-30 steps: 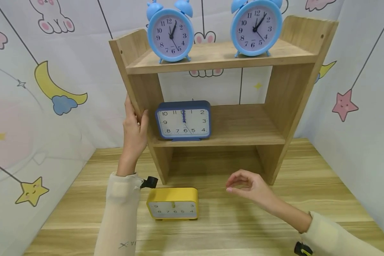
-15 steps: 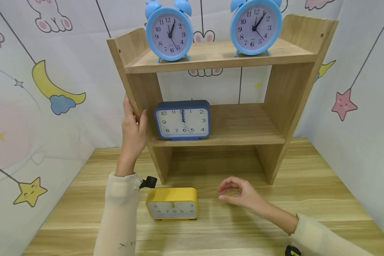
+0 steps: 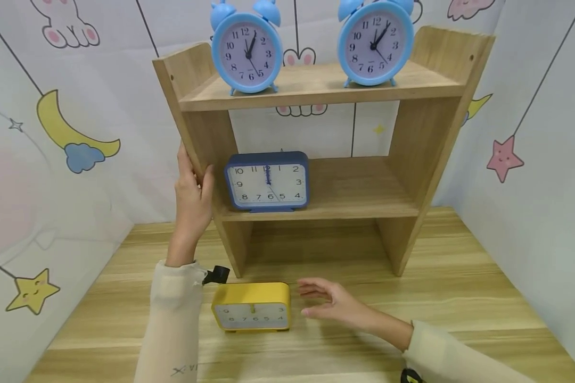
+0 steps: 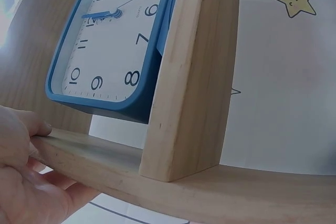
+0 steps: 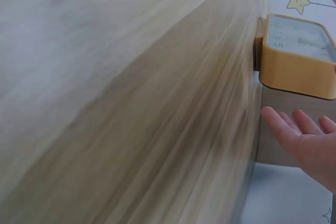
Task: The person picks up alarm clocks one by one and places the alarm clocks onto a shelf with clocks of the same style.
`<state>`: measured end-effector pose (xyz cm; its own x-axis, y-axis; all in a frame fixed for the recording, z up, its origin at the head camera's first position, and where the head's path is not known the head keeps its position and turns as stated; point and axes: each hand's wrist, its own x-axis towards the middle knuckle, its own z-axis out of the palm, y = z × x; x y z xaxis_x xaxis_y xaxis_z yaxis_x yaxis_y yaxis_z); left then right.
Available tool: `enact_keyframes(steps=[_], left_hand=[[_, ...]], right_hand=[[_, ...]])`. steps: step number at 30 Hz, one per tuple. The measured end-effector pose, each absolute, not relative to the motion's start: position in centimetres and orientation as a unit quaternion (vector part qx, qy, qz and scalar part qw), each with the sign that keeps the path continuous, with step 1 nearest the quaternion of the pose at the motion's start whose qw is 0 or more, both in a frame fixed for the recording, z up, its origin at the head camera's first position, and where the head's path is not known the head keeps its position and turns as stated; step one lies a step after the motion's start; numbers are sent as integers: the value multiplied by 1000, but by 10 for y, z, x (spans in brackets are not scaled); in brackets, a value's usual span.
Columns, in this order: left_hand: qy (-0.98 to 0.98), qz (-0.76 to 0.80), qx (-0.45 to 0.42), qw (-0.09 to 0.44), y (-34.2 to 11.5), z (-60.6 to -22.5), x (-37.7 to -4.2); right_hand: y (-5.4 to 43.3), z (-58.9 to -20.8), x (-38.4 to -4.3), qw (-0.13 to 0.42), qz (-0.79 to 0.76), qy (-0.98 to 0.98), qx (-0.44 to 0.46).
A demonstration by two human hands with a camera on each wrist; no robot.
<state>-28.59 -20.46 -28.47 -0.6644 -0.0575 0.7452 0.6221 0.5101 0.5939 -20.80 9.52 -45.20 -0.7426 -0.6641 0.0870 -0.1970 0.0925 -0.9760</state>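
Note:
My left hand (image 3: 192,205) grips the left side panel of a wooden shelf unit (image 3: 321,214), thumb on the inner side and fingers around the outside. The left wrist view shows that thumb and fingers at the panel edge, beside a blue rectangular clock (image 4: 113,40) on the middle shelf. On the table, before the unit, stands a yellow rectangular clock (image 3: 255,292) with a white face. Just right of it hovers my right hand (image 3: 342,307), fingers and thumb apart with nothing between them. In the right wrist view its fingertips point towards the yellow clock's side (image 5: 294,72).
Two light-blue round twin-bell alarm clocks (image 3: 247,53) stand on the top shelf, close to its front edge. The wood-grain table (image 3: 469,298) extends around the unit. Cloth walls (image 3: 76,202) with printed stars and moons enclose the back and sides.
My right hand has moved left and slightly down towards the yellow clock, its fingers spreading wider. My left hand keeps its hold on the panel. The head view has shifted slightly.

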Motion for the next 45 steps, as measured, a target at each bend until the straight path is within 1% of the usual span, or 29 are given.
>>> enact_keyframes(steps=[5, 11, 18, 25, 30, 39, 42, 45], left_hand=[[-788, -461, -178, 367, -205, -284, -285], [-788, -463, -176, 366, -206, -283, -284], [-784, -467, -177, 368, -207, -284, -284], [-782, -468, -178, 370, -207, -284, -285], [-783, -466, -184, 370, -206, -285, -287], [-783, -466, -184, 368, -205, -285, -286], [-782, -470, -184, 366, -205, -285, -287], [-781, -472, -186, 365, -205, -285, -288]], right_hand=[[81, -454, -208, 206, -615, 697, -306], [67, -457, -208, 208, -635, 677, -308], [60, -457, -209, 211, -620, 701, -281], [58, -456, -210, 232, -630, 692, -264], [58, -457, -211, 228, -629, 690, -276], [58, -460, -211, 196, -604, 708, -309], [58, -462, -211, 200, -610, 701, -312], [59, -462, -211, 216, -623, 688, -302]])
